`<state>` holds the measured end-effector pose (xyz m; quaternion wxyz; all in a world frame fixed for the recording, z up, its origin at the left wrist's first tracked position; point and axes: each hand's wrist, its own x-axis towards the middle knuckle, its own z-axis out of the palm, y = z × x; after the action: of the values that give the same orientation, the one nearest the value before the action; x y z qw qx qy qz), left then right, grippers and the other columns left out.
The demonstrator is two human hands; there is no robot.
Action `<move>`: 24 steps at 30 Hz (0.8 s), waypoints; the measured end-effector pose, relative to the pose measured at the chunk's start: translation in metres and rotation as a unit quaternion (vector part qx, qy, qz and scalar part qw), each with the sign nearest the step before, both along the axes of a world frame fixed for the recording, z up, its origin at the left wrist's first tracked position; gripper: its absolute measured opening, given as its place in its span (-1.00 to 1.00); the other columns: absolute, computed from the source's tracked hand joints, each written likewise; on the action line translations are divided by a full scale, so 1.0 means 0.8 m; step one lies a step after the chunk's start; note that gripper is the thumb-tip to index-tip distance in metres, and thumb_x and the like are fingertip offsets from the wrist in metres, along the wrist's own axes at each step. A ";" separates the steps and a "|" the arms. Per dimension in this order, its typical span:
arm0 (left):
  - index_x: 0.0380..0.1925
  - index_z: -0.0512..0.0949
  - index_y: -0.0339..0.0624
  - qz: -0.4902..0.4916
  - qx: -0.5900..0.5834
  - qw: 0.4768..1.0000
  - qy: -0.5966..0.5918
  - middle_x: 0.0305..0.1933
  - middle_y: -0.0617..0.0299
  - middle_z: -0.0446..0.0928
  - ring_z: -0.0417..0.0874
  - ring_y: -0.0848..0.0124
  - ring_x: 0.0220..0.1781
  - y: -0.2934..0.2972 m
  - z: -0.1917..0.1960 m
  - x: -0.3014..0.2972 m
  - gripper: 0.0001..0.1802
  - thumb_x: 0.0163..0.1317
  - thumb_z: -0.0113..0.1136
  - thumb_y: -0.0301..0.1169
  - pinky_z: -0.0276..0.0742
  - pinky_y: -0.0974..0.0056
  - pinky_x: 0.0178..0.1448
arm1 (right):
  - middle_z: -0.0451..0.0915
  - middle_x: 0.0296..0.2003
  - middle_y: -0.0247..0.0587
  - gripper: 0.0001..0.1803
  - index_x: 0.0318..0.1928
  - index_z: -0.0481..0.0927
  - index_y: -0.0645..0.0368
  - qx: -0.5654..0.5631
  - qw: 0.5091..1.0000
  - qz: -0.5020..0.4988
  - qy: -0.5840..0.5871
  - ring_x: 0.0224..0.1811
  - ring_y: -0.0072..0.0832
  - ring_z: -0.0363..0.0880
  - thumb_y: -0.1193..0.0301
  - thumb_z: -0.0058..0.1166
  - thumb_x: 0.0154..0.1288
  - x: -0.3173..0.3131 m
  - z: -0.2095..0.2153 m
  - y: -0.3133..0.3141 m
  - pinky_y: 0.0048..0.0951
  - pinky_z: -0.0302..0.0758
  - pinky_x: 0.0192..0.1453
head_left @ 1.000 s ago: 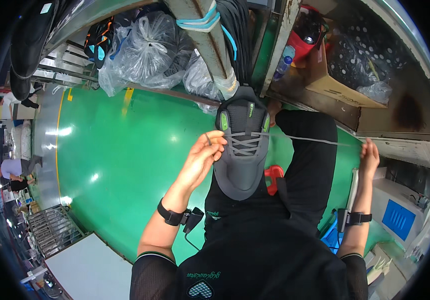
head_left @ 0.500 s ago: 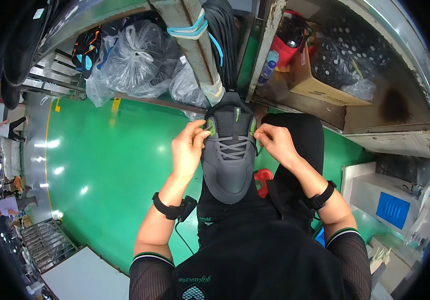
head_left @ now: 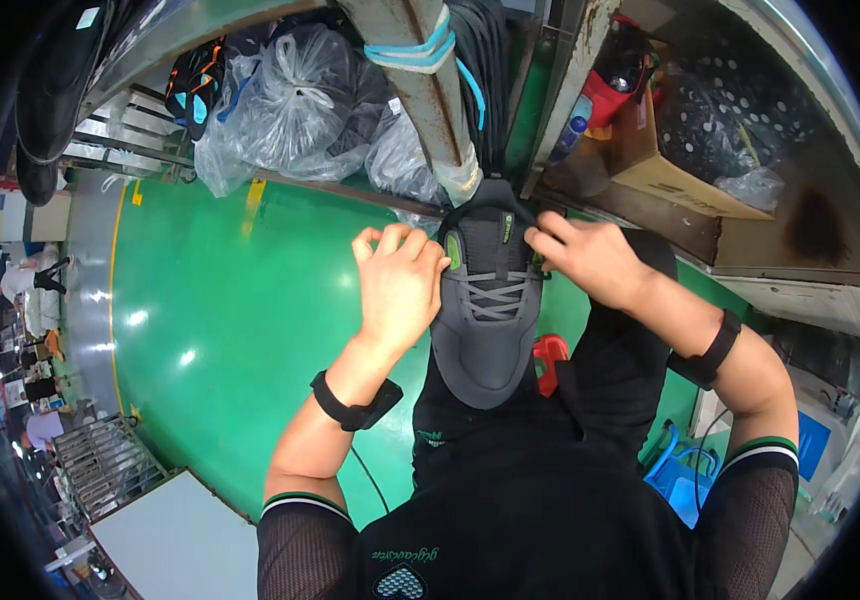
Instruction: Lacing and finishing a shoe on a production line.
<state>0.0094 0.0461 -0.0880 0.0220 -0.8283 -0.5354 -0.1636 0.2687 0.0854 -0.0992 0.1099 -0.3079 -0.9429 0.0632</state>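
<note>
A grey sneaker (head_left: 488, 320) with green eyelet patches and grey laces lies on my lap, toe toward me. My left hand (head_left: 400, 285) is closed against the shoe's left side near the top eyelets. My right hand (head_left: 590, 258) pinches at the upper right eyelets beside the tongue. Both wrists wear black bands. Whether a lace end sits in either hand is hidden by the fingers.
A metal post (head_left: 428, 90) wrapped in blue bands rises just beyond the shoe. Clear plastic bags (head_left: 290, 95) of goods lie at the back left, a cardboard box (head_left: 685, 165) at the back right. Green floor (head_left: 210, 320) spreads to the left. A red object (head_left: 550, 352) sits by my knee.
A second ago my right hand was stretched far right, pulling a lace taut. It has come back to the shoe, and both hands now work at the top eyelets.
</note>
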 end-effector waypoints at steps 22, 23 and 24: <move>-0.37 0.57 -0.09 -0.348 -0.285 0.892 0.046 -0.26 0.29 0.43 0.45 0.28 -0.09 0.114 0.005 -0.022 -0.76 -0.07 0.35 -0.32 0.30 0.17 0.07 | 0.42 -0.33 -0.21 -0.75 -0.34 0.48 0.21 -0.270 0.954 0.124 0.042 -0.26 -0.17 0.53 0.41 0.27 0.02 0.008 -0.021 0.064 -0.16 0.44 -0.26; -0.41 0.58 -0.11 -0.345 -0.309 0.886 0.038 -0.26 0.27 0.43 0.44 0.26 -0.09 0.115 0.001 -0.024 -0.78 -0.08 0.36 -0.32 0.31 0.17 0.06 | 0.42 -0.34 -0.21 -0.77 -0.35 0.50 0.20 -0.258 0.958 0.117 0.038 -0.26 -0.18 0.53 0.40 0.27 0.02 0.008 -0.024 0.059 -0.16 0.44 -0.26; -0.41 0.58 -0.11 -0.341 -0.308 0.888 0.033 -0.26 0.27 0.43 0.44 0.26 -0.09 0.118 -0.003 -0.024 -0.78 -0.08 0.36 -0.32 0.31 0.17 0.06 | 0.41 -0.35 -0.21 -0.79 -0.39 0.51 0.19 -0.270 0.957 0.095 0.038 -0.28 -0.19 0.52 0.39 0.27 0.03 0.009 -0.026 0.057 -0.17 0.43 -0.28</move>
<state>-0.0099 0.1407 -0.0904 -0.2738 -0.9299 -0.2427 0.0389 0.2758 0.1310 -0.1198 0.0519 -0.2321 -0.9110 0.3368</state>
